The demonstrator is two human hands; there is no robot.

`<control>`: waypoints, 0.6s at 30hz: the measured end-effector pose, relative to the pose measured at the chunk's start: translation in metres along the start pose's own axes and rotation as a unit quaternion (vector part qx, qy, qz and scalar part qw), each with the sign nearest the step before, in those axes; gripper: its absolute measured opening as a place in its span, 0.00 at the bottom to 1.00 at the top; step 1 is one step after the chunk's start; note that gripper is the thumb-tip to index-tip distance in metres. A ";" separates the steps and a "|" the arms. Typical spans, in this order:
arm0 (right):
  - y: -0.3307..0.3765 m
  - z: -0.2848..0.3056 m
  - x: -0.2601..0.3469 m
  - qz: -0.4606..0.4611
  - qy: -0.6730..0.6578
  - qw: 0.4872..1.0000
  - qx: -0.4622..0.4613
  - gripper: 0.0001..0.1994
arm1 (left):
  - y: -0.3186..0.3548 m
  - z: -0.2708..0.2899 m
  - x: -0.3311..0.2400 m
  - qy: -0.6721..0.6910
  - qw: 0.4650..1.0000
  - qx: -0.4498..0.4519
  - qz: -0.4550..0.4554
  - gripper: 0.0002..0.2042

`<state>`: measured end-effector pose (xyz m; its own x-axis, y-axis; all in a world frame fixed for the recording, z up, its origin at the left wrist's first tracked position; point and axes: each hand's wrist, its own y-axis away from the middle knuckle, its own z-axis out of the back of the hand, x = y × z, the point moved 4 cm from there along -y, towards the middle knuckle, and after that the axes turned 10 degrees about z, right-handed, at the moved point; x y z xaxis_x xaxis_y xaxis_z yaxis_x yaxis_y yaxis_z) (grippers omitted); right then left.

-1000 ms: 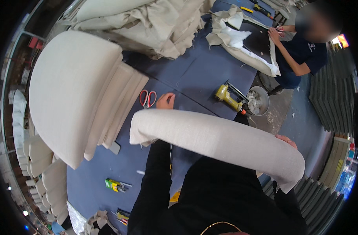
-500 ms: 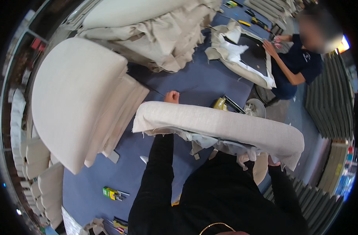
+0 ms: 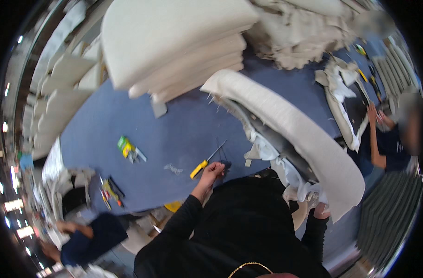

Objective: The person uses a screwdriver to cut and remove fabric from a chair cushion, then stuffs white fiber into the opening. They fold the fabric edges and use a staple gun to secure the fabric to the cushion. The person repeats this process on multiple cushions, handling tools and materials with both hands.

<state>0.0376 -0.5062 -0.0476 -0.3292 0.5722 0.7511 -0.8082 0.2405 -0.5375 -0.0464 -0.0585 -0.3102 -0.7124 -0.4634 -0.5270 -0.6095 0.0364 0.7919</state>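
A long, curved beige upholstered panel stands on edge, tilted to the right, with its open underside toward me. White lining and loose fabric edges hang out along it. My right hand grips the near right end from below; its fingers are partly hidden. My left hand is above the table with curled fingers. Thin dark lines show just beyond it, but what it holds is unclear. Beside it lies a screwdriver with a yellow handle, its shaft pointing away.
Stacked beige padded panels stand on the blue-covered table at the far side. A green-yellow packet, white thread scraps and hand tools lie leftward. Co-workers are at right and lower left.
My view has swung left, so things appear shifted right. My left hand has drawn back from beyond the panel to its near left side, by the screwdriver. The right hand keeps its grip.
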 end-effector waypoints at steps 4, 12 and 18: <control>-0.020 -0.004 0.003 0.055 0.011 0.998 0.034 0.40 | 0.008 0.029 0.012 -0.137 0.973 -0.127 -0.136 0.16; -0.086 -0.026 0.011 0.169 -0.005 0.966 0.195 0.41 | -0.003 0.012 -0.058 -0.223 0.904 -0.276 -0.236 0.14; -0.100 -0.036 0.023 0.142 -0.074 0.974 0.162 0.38 | 0.016 0.030 -0.115 -0.124 0.792 -0.469 -0.371 0.17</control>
<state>0.1287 -0.4888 0.0094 -0.6098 0.4548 0.6491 -0.7775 -0.1843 -0.6013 0.0153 0.0224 -0.2463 -0.3962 0.1429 -0.9070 -0.4487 -0.8920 0.0555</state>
